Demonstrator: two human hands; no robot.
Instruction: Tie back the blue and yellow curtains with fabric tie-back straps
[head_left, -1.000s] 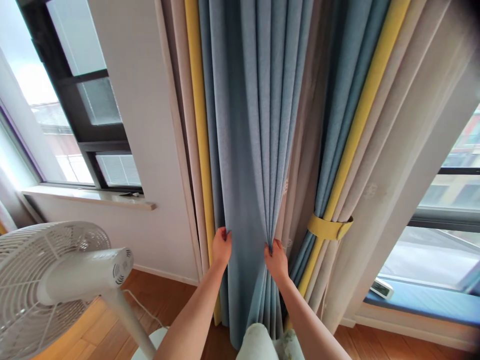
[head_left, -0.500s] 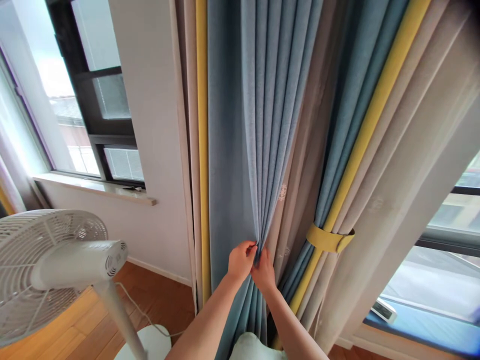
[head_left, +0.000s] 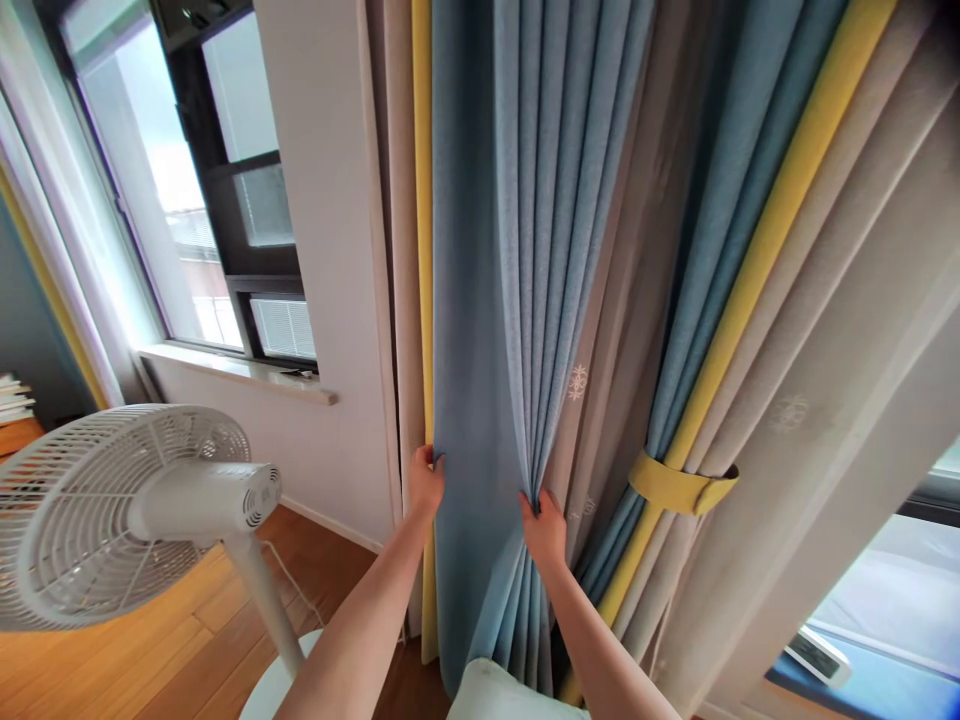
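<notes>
Nearest us, at six o'clock from the middle of our view, a bit of pale cloth [head_left: 502,690] juts up. Just beyond, at five o'clock, our right hand [head_left: 544,530] is clenched around the bunched pleats of a blue curtain [head_left: 472,300], drawing them to a narrow waist. At seven o'clock our left hand [head_left: 426,480] pinches the edge of the same curtain between thumb and fingers, just beside its yellow strip [head_left: 424,250]. The curtain hangs from twelve down to six, smooth between our hands and fanned into folds above and below the right one.

Between seven and nine o'clock a white fan [head_left: 202,500] stands on its round base [head_left: 274,685], on the wooden floor [head_left: 165,635]; a cord trails behind its pole.

At four o'clock a yellow band [head_left: 679,485] wraps a second curtain [head_left: 720,330] of blue, yellow and beige, holding its folds together. Farther out that way, a small white device [head_left: 817,655] sits on a blue ledge [head_left: 877,670].

A pale wall [head_left: 330,300] runs back to a dark-framed window [head_left: 225,200] at ten, with a dark item, too small for us to name, on its sill [head_left: 225,370]. At nine o'clock, books [head_left: 13,400] are stacked at the edge of our view.
</notes>
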